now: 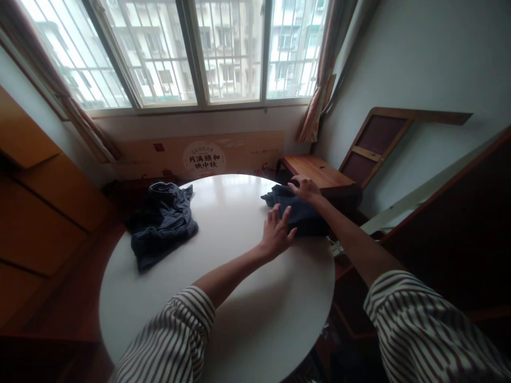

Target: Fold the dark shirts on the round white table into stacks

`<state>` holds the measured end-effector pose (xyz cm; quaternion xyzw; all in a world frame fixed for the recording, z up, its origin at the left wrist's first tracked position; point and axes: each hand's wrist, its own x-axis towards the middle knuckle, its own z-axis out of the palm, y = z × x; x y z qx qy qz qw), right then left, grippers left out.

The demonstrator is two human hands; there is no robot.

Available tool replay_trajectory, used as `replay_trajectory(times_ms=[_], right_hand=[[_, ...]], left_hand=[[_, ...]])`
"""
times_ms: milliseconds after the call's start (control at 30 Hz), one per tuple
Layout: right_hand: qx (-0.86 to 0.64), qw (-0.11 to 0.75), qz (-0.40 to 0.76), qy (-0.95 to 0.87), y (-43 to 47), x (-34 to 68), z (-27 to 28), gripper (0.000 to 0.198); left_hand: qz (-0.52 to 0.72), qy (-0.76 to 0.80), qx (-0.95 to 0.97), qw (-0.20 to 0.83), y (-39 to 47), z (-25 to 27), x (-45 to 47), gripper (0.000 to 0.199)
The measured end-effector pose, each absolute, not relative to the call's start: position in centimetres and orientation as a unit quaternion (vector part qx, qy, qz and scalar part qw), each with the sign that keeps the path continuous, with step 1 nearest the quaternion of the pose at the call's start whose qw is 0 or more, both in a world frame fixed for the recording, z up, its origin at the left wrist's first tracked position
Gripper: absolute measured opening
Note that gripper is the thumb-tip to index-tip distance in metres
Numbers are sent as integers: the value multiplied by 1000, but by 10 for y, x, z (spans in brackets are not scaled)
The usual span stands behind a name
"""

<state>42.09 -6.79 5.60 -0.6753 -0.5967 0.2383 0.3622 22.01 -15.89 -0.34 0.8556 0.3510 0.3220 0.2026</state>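
A folded dark garment lies at the right edge of the round white table. My left hand is at its near left side with fingers spread; whether the fingertips touch the cloth I cannot tell. Over its far edge is my right hand, fingers apart and slightly bent, holding nothing that shows. A second dark blue-grey garment sits crumpled at the table's left edge, part of it reaching past the rim, away from both hands.
A wooden chair stands behind the table at the right, near the wall. Barred windows and a printed banner are at the back. Orange-brown cabinets line the left; a dark wooden piece of furniture rises at the right.
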Motion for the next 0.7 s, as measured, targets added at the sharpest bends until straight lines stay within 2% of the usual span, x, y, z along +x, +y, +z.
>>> replay_trajectory(times_ms=[67, 133, 233, 400, 533, 700], right_hand=[[-669, 292, 210, -651, -62, 401, 46, 45], [-666, 222, 190, -687, -58, 383, 31, 47], [-676, 147, 155, -706, -53, 367, 12, 56], [-702, 76, 120, -698, -35, 362, 8, 60], [-724, 54, 95, -681, -23, 347, 22, 56], [-687, 123, 18, -716, -39, 302, 40, 61]], left_hand=[[273, 272, 916, 110, -159, -13, 221, 57], [225, 234, 943, 76, -158, -24, 224, 51], [227, 222, 946, 61, -157, -39, 228, 49], [245, 213, 944, 64, -162, -43, 231, 52], [216, 205, 951, 85, -177, -37, 223, 55], [176, 182, 959, 126, -190, -17, 169, 47]])
